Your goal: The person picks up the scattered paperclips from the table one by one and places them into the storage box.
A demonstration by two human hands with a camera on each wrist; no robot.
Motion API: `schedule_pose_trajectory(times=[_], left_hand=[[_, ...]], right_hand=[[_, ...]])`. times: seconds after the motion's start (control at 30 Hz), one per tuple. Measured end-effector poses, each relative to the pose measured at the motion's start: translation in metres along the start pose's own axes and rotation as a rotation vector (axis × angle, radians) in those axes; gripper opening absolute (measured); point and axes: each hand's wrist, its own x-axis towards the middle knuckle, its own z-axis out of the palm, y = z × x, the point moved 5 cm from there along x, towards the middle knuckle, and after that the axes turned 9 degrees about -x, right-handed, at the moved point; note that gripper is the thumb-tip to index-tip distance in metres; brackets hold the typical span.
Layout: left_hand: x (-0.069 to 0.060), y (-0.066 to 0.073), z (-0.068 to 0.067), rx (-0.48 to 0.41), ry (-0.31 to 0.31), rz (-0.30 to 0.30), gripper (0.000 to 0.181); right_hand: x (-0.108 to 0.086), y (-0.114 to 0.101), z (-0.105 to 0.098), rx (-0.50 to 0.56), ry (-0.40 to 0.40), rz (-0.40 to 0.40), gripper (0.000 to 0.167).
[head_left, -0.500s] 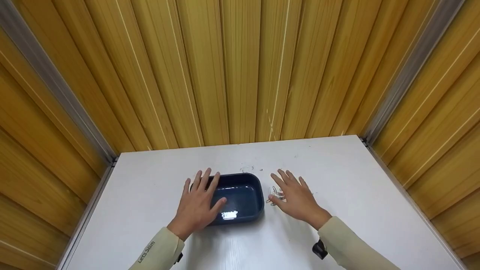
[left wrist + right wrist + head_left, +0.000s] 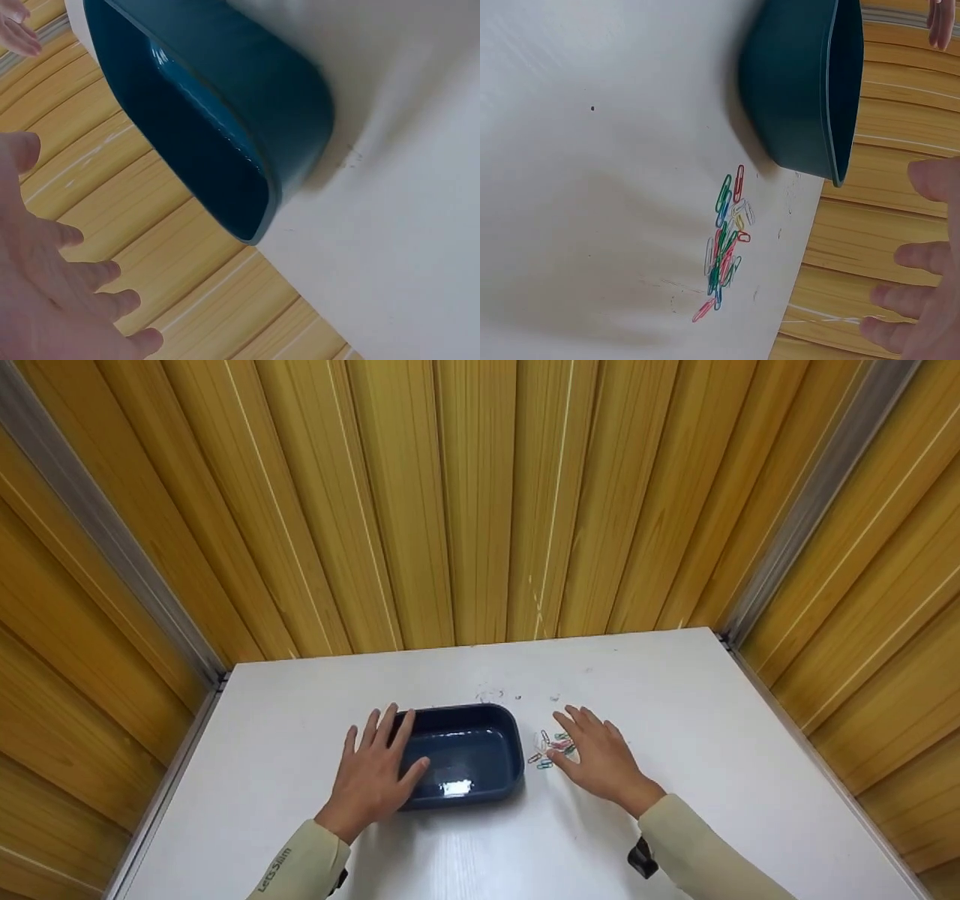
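A dark blue rectangular container (image 2: 469, 802) with rounded corners stands upright in the middle of the white table; inside I see only its glossy bottom. My left hand (image 2: 371, 784), fingers spread, hovers over the container's left end, and the left wrist view shows it apart from the wall. To the container's right lies a loose pile of coloured paper clips (image 2: 724, 255), with red, green, blue, pink, yellow and white ones among them. My right hand (image 2: 604, 757) is held above the pile with fingers extended, partly covering it in the head view. Neither hand holds anything.
The white table (image 2: 300, 697) has scuff marks behind the container. Yellow wood-patterned panels (image 2: 480, 510) rise at its back and both sides, with grey metal posts (image 2: 810, 502) in the corners. Black bands (image 2: 643, 858) show at the sleeve cuffs.
My left hand has drifted left, uncovering more of the container. The right hand has shifted slightly right and its fingertips have drawn back, so more paper clips show.
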Motion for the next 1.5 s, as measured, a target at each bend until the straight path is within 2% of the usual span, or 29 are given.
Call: schedule_pose_trajectory(times=[0.57,0.93,1.27,1.5], left_hand=[[-0.002,-0.028,0.014,-0.004,-0.044,-0.066,0.077],[-0.004,-0.035,0.025,-0.01,-0.074,-0.064,0.077],[-0.005,-0.043,0.036,-0.073,-0.136,-0.074,0.082],[-0.007,-0.046,0.042,-0.105,-0.145,-0.073,0.083]], right_hand=[[-0.001,0.015,0.018,0.037,0.034,0.063,0.059],[-0.002,0.029,0.028,0.067,0.043,0.082,0.052],[0.002,0.038,0.039,0.052,0.008,0.108,0.05],[0.003,0.048,0.048,0.078,-0.011,0.149,0.049]])
